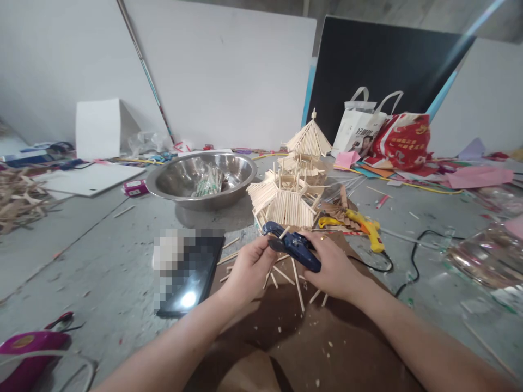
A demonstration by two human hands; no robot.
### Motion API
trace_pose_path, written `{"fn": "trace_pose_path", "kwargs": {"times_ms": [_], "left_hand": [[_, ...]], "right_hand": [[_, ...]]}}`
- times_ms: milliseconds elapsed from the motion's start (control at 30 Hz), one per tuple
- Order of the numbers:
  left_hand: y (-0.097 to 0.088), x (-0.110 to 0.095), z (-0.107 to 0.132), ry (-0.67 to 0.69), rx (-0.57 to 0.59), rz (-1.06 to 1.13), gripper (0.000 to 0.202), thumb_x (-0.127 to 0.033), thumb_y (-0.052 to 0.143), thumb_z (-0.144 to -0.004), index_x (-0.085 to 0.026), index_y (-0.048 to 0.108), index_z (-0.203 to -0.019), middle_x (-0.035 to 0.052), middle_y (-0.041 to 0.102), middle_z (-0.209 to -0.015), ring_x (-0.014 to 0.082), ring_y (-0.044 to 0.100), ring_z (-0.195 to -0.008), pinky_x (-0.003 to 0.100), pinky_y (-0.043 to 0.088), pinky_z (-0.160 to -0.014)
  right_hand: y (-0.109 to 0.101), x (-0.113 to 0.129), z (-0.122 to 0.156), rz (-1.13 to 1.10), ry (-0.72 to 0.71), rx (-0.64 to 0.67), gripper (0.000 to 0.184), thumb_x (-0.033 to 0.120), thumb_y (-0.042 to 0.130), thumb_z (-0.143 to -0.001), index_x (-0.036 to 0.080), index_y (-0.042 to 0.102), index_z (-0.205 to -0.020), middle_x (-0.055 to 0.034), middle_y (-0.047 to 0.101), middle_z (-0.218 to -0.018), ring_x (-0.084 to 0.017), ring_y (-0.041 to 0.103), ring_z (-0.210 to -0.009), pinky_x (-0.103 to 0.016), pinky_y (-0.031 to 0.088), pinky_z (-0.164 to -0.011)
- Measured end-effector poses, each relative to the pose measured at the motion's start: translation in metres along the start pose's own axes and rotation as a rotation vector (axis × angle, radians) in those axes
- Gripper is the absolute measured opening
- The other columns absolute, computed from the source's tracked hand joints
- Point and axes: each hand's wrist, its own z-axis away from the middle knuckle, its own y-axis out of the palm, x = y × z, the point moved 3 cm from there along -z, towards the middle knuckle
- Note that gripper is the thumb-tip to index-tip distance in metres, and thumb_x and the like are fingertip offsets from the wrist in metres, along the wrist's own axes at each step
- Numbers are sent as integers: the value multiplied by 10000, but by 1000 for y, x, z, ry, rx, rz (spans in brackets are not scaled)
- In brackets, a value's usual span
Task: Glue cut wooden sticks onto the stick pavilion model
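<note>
My right hand [333, 267] is closed around a dark blue glue gun [292, 246], its nozzle pointing left toward the base of a tiered pagoda model [292, 185] built from wooden sticks. My left hand [247, 269] is pinched on a short wooden stick [283, 233] held at the gun's tip. Both hands hover over brown cardboard [294, 337] with loose sticks [297, 283] scattered beneath them. The gun's black cord [412, 261] trails off to the right.
A steel bowl [241, 169] with sticks stands behind left. A tablet [192, 272] lies left of my hands. A yellow glue gun [368, 226] rests right of the model. Bags [388, 136], coloured paper [478, 177], plastic wrap [486, 256] at right; stick pile [18, 198] far left; pink object [28, 354].
</note>
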Motion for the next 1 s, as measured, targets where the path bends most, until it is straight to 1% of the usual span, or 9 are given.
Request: {"fn": "trace_pose_path", "kwargs": {"times_ms": [167, 267, 433, 600, 700, 767, 900, 1000], "left_hand": [[0, 3, -2, -20, 24, -21, 273, -344, 439, -754, -151, 443, -560, -58, 344, -448, 53, 288, -426, 184, 243, -432], [0, 3, -3, -19, 42, -37, 269, -338, 418, -765, -150, 437, -573, -61, 343, -452, 47, 280, -416, 180, 226, -416], [1, 2, -3, -22, 57, -51, 259, -326, 409, -770, -151, 445, -583, -66, 333, -438, 46, 273, -404, 179, 221, -409], [1, 4, -3, -18, 58, -89, 256, -322, 412, -767, -151, 456, -582, -66, 329, -428, 50, 279, -401, 178, 245, -417], [0, 5, -3, 18, 26, -177, 259, -322, 396, -776, -153, 469, -594, -56, 357, -447, 62, 322, -426, 180, 280, -441], [0, 5, -2, 61, -3, -265, 253, -317, 382, -784, -153, 493, -627, -41, 415, -486, 74, 373, -469, 185, 310, -475], [0, 7, 0, 113, -45, -410, 233, -305, 353, -800, -156, 523, -745, 0, 546, -641, 107, 474, -590, 207, 361, -560], [0, 10, 1, 122, -64, -515, 244, -316, 332, -809, -162, 514, -761, 9, 553, -652, 115, 484, -592, 213, 362, -558]], "right_hand": [[3, -4, 1, 28, 54, 26, 550, 182, 484, -575, 150, 398, -1117, -103, 521, -1040, -219, 473, -958, -371, 364, -832], [4, -5, 1, 24, 62, 46, 547, 194, 490, -586, 158, 395, -1124, -96, 525, -1040, -217, 476, -963, -367, 359, -836], [4, -3, 0, -9, 69, 78, 507, 187, 509, -581, 169, 425, -1080, -80, 547, -1013, -207, 500, -926, -346, 370, -811], [7, -3, 1, -10, 132, 122, 448, 164, 494, -590, 158, 450, -1036, -80, 571, -950, -208, 517, -874, -330, 386, -755], [10, -3, 1, 19, 169, 142, 446, 137, 481, -594, 157, 452, -1038, -85, 573, -941, -211, 514, -876, -330, 378, -752], [11, -3, 1, 31, 190, 141, 452, 119, 475, -591, 147, 453, -1041, -94, 570, -949, -213, 510, -883, -329, 371, -761], [12, -2, 2, 21, 204, 119, 430, 117, 463, -593, 147, 466, -1022, -96, 568, -959, -213, 514, -872, -324, 372, -751], [13, -2, 3, 5, 197, 102, 416, 126, 462, -603, 158, 469, -1018, -82, 579, -938, -207, 523, -857, -314, 374, -736]]}}
